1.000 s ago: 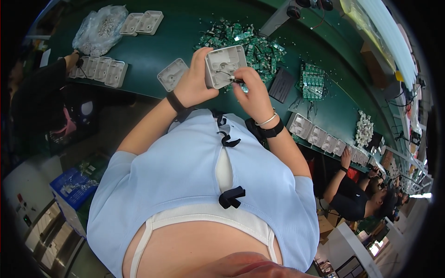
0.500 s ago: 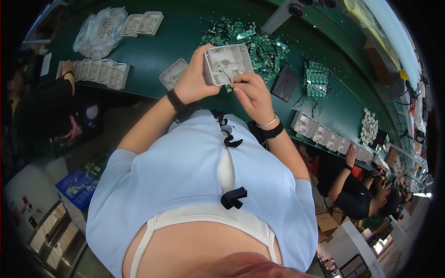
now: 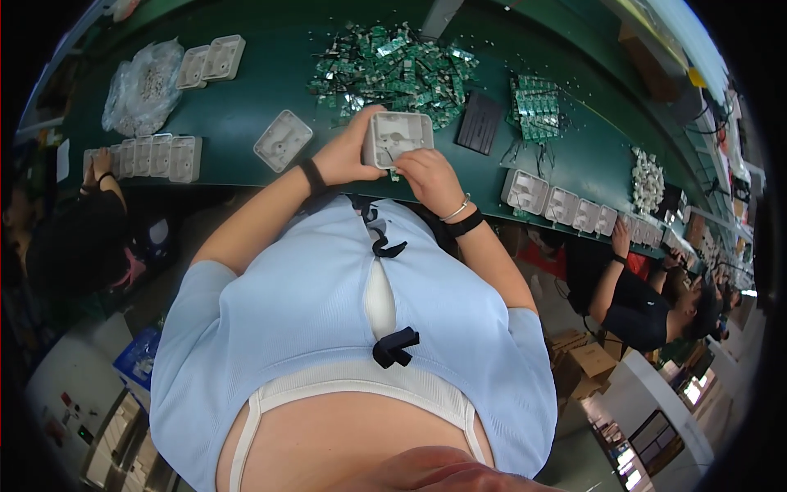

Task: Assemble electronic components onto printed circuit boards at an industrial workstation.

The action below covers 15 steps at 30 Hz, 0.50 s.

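Two hands meet at the pale box [image 3: 402, 129]: the left hand [image 3: 348, 156] grips its left wall; the right hand [image 3: 430, 174], fingers narrowed, is at its near-right rim, any pinched part indistinct. One small circuit board [image 3: 395, 176] shows at the box's near edge, nearer the right hand, long axis unclear; beyond the box, a board heap [image 3: 389, 70] lies on the tabletop [image 3: 221, 123].

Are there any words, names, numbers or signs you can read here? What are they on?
None that I can read.
Light gray box in the left hand: no readable writing shows.
Green circuit boards: any print is too small to read.
Black shirt of the person on the right: a tiny pale mark, too small to read.
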Motion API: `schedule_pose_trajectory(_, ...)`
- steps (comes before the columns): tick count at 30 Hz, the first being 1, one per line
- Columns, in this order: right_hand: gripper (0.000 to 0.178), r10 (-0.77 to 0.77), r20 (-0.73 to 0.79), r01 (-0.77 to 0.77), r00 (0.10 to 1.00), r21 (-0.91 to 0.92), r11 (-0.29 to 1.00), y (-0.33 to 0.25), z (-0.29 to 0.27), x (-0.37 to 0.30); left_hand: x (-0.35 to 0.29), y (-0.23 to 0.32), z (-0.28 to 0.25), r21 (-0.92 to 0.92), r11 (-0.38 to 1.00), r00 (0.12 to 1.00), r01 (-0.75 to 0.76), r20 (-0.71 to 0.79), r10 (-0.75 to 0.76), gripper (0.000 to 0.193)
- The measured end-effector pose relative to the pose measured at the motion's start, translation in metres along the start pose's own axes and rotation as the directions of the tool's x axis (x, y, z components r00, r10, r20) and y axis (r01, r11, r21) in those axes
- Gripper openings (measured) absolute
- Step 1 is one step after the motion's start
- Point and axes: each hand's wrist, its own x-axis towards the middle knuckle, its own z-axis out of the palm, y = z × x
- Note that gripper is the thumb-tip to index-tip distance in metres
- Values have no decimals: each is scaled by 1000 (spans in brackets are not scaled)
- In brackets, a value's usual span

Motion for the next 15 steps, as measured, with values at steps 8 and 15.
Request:
schedule_pose_trajectory(8, 19, 195, -27, -195, 980, -283, 939, 43, 2, -132, -16, -52, -11, 274, 959, 984, 76, 134, -116, 93)
schedule_pose_trajectory(15, 22, 338, 15, -283, 941, -515, 809, 73, -21, -197, -95, -72, -67, 615, 633, 872, 471, -433, -229, 107)
